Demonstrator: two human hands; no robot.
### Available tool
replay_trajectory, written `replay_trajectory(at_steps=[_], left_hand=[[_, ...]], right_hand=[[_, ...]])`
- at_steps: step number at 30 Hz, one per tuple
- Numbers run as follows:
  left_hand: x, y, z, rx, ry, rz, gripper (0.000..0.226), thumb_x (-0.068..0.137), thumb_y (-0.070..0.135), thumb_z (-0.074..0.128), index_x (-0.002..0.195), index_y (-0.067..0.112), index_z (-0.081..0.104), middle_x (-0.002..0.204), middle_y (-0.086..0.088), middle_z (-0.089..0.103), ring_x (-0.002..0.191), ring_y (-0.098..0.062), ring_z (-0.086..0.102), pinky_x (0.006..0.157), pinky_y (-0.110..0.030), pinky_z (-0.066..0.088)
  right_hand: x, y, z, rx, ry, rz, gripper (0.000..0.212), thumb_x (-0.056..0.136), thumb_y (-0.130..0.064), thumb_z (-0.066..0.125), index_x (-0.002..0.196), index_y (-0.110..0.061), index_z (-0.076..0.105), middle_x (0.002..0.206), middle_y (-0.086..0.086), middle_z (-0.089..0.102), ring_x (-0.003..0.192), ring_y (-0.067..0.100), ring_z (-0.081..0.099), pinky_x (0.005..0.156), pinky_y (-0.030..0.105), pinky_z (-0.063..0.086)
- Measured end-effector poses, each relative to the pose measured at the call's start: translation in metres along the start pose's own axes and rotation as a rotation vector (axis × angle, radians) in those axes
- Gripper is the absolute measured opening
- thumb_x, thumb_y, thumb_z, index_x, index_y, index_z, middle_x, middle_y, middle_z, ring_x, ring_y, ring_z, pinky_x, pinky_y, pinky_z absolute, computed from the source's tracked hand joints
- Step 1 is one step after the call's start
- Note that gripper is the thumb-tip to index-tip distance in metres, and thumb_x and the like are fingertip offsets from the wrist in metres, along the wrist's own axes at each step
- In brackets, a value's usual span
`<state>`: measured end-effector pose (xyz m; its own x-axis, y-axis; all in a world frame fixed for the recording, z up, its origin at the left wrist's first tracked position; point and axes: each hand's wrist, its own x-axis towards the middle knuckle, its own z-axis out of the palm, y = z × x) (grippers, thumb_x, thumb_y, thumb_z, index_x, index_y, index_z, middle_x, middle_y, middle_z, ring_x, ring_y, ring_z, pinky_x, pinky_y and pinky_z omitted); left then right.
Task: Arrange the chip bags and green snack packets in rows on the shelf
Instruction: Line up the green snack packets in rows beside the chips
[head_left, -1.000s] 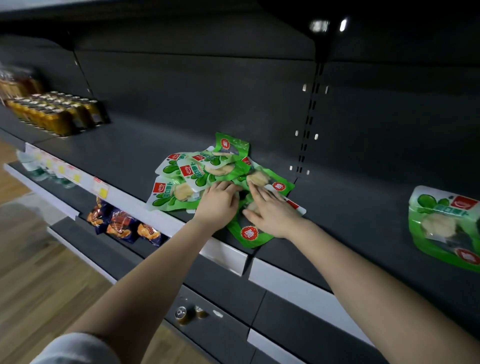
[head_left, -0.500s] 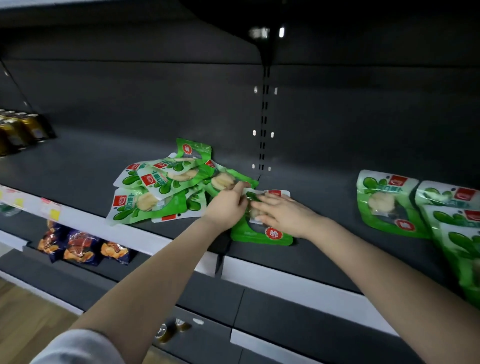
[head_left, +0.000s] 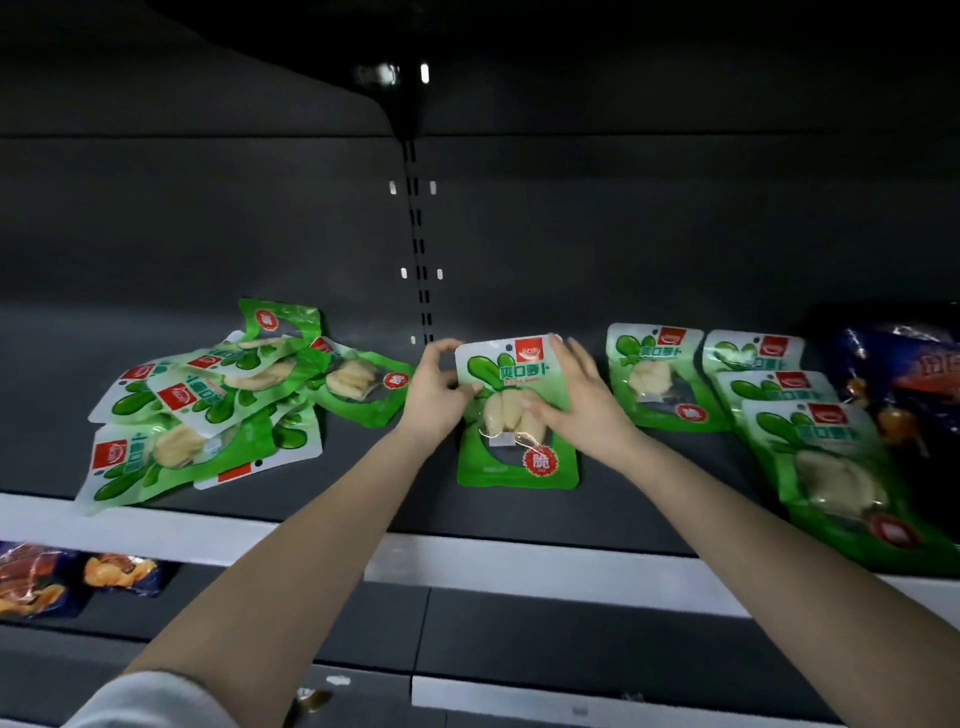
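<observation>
A green snack packet (head_left: 514, 415) lies upright on the dark shelf (head_left: 363, 483), between a loose pile and a neat row. My left hand (head_left: 434, 389) grips its upper left edge, thumb on the front. My right hand (head_left: 576, 400) holds its right side, thumb across the clear window. The loose pile of several green packets (head_left: 223, 395) sprawls to the left. To the right, green packets stand in rows: a single one (head_left: 660, 379) nearest, then three overlapping ones (head_left: 831, 457). A dark blue chip bag (head_left: 904, 374) lies at the far right.
The shelf's white front strip (head_left: 493, 561) runs across below my arms. On the lower shelf at the left lie dark blue chip bags (head_left: 41, 577) with orange print. A slotted upright (head_left: 418, 249) divides the back wall. Bare shelf shows between the pile and the held packet.
Both hands have carried one green packet rightward away from the pile and turned it upright. The view has swung right, bringing the arranged row and the blue chip bag into sight.
</observation>
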<state>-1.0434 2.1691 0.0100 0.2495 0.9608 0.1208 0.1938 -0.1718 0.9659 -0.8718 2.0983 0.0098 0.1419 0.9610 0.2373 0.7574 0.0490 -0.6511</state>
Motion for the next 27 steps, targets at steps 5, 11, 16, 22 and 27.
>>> replay_trajectory(at_steps=[5,11,16,22,27], left_hand=[[0.004,0.009,0.027,-0.116,-0.064,0.032,0.044,0.085,-0.005,0.061,0.108,0.03,0.044,0.088,0.001,0.069,0.08,-0.01,0.067,0.074,-0.029,0.056],[0.006,0.019,0.068,0.001,-0.153,0.11,0.037,0.089,0.004,0.055,0.116,0.027,0.044,0.099,0.003,0.069,0.094,-0.016,0.063,0.082,-0.024,0.048],[0.007,0.017,0.089,0.482,-0.28,0.167,0.046,0.095,0.015,0.047,0.139,0.009,0.036,0.14,-0.012,0.044,0.131,-0.025,0.04,0.102,-0.022,0.028],[0.0,-0.002,0.103,0.892,-0.351,0.28,0.045,0.098,0.032,0.035,0.142,0.02,0.036,0.151,-0.003,0.031,0.142,-0.024,0.021,0.118,-0.038,0.012],[-0.003,0.0,0.102,0.966,-0.374,0.291,0.048,0.1,0.035,0.028,0.146,0.02,0.029,0.156,-0.001,0.02,0.145,-0.024,0.011,0.118,-0.039,0.006]], right_hand=[[-0.011,0.004,-0.012,0.205,0.131,0.064,0.081,0.087,-0.005,0.064,0.148,-0.036,0.021,0.136,0.0,0.046,0.117,0.01,0.048,0.103,0.026,0.04],[-0.023,0.029,-0.044,0.066,0.258,0.11,0.079,0.087,0.007,0.054,0.147,-0.036,0.027,0.14,0.003,0.038,0.128,0.018,0.04,0.096,0.016,0.032],[-0.03,0.045,-0.074,-0.064,0.272,0.216,0.09,0.079,0.015,0.05,0.149,-0.034,0.022,0.138,0.001,0.038,0.107,0.011,0.046,0.079,0.016,0.037],[-0.032,0.058,-0.072,-0.37,0.207,0.383,0.091,0.078,0.007,0.057,0.15,-0.03,0.017,0.149,0.003,0.024,0.126,0.03,0.032,0.102,0.039,0.036],[-0.032,0.051,-0.057,-0.502,0.214,0.341,0.078,0.085,-0.014,0.062,0.15,-0.019,0.019,0.155,0.011,0.011,0.14,0.033,0.013,0.114,0.045,0.018]])
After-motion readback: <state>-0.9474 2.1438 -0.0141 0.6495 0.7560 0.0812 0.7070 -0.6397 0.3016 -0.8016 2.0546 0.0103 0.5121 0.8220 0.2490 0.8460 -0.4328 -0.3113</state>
